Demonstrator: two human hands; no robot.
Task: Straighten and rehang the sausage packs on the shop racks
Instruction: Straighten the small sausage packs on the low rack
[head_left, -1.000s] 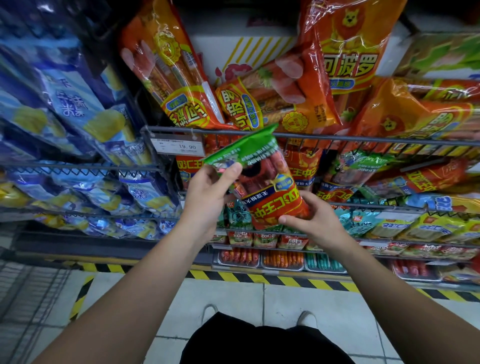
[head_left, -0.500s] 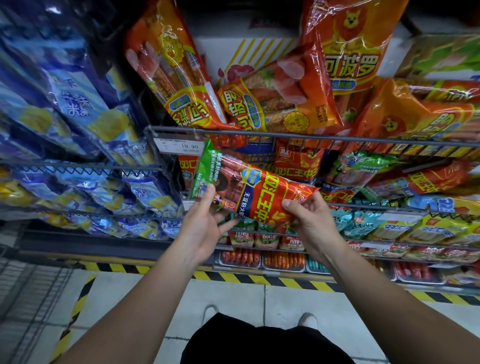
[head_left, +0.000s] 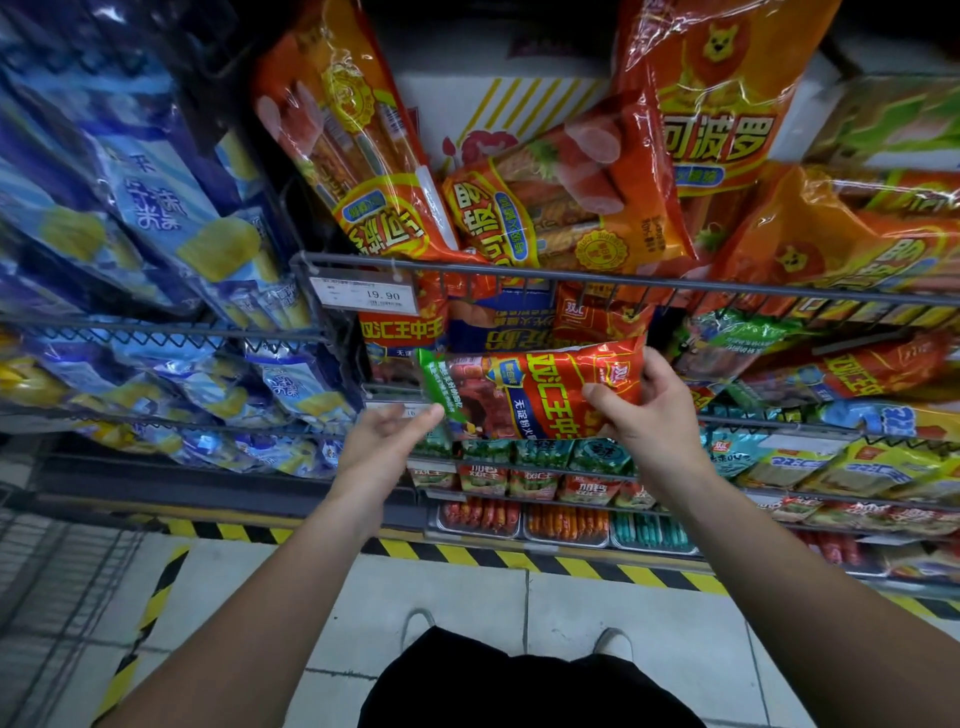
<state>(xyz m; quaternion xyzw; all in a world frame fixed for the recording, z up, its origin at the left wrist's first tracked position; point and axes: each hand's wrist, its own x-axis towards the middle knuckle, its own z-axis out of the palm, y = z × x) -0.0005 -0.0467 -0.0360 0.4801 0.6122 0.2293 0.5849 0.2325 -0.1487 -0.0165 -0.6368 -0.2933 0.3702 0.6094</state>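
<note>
A red sausage pack with a green end (head_left: 530, 392) lies sideways in front of the middle wire rack (head_left: 623, 283). My right hand (head_left: 644, 410) grips its right end, thumb on the front. My left hand (head_left: 384, 441) is just below the pack's green end, fingers relaxed, fingertips at or close to its corner. More red packs (head_left: 402, 332) of the same kind sit behind it in the rack.
Large orange sausage bags (head_left: 566, 202) are piled above the rack rail, beside a price tag (head_left: 363, 295). Blue snack bags (head_left: 156, 208) fill the racks on the left. Small packs and trays (head_left: 566, 522) line the lower shelves. Yellow-black floor tape (head_left: 467, 555) runs along the base.
The pack has turned from upright to lying sideways and moved right. My left hand let go of its green end and dropped slightly; my right hand now holds it alone.
</note>
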